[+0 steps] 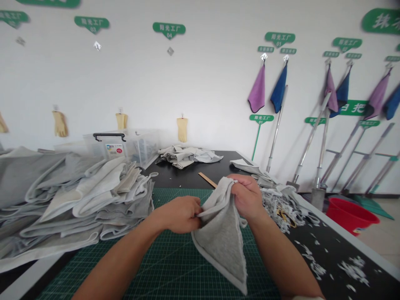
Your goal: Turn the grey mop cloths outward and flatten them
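Both of my hands grip one grey cloth (220,241) with pale edges, held up above the green cutting mat (165,262). My left hand (184,214) is closed on its left edge. Higher up, my right hand (248,196) pinches the gathered top of the cloth. A pointed corner hangs down towards me, close to the mat. What lies inside the folds and behind my fingers is hidden.
A tall pile of grey cloths (78,191) fills the left side. Behind it stands a clear plastic box (146,146). More cloths (187,156) and a wooden ruler (207,180) lie further back. Scissors (286,217) rest among scraps (271,204) at right, near a red bucket (351,214).
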The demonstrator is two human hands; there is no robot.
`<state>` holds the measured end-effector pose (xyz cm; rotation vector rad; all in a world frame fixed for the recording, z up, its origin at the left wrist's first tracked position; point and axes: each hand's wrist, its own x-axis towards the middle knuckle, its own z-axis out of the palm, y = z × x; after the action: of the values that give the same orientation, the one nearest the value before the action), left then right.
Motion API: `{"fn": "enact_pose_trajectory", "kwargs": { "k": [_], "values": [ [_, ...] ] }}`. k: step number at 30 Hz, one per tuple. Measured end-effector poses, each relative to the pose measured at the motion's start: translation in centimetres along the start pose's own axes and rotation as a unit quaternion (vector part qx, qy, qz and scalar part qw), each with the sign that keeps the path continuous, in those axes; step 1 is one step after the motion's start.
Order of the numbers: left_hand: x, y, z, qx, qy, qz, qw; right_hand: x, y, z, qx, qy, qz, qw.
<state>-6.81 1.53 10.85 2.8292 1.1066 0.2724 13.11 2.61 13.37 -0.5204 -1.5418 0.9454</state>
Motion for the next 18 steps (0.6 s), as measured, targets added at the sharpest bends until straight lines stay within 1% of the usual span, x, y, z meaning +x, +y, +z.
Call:
{"fn": "enact_pose_trajectory", "kwargs": {
  "k": [2, 4, 7, 9, 11, 13, 14, 16, 18],
  "values": [
    [-0.2, -0.3, -0.2, 0.027, 0.013, -0.021, 0.999, 0.2, 0.2, 0.0, 0.000, 0.016, 0.003, 1.000],
    [-0.6, -0.4, -0.6, 0.048, 0.047, -0.048, 0.997, 0.4, 0.2, -0.1, 0.005, 0.027, 0.012, 1.000],
    [-1.3, -0.3, -1.6, 0.044, 0.102, -0.069, 0.991, 0.6, 0.0, -0.4, 0.015, 0.033, 0.030, 0.999],
    [-1.7, -0.3, -2.3, 0.029, 0.130, -0.076, 0.988, 0.7, -0.3, -0.7, 0.010, 0.023, 0.049, 0.998],
    [-2.1, -0.4, -2.9, 0.014, 0.154, -0.083, 0.984, 0.7, -0.5, -1.1, -0.008, -0.004, 0.067, 0.998],
    [-2.5, -0.6, -3.3, 0.004, 0.178, -0.085, 0.980, 0.8, -0.5, -1.2, -0.024, -0.027, 0.076, 0.996],
    [-2.6, -0.7, -3.4, -0.003, 0.190, -0.082, 0.978, 0.9, -0.5, -1.3, -0.028, -0.026, 0.074, 0.997],
    [-2.7, -0.9, -3.5, -0.029, 0.227, -0.071, 0.971, 1.2, -0.4, -1.3, -0.022, 0.000, 0.062, 0.998],
    [-2.8, -1.0, -3.5, -0.061, 0.291, -0.062, 0.953, 1.6, -0.2, -1.3, -0.006, 0.040, 0.044, 0.998]
  ]
}}
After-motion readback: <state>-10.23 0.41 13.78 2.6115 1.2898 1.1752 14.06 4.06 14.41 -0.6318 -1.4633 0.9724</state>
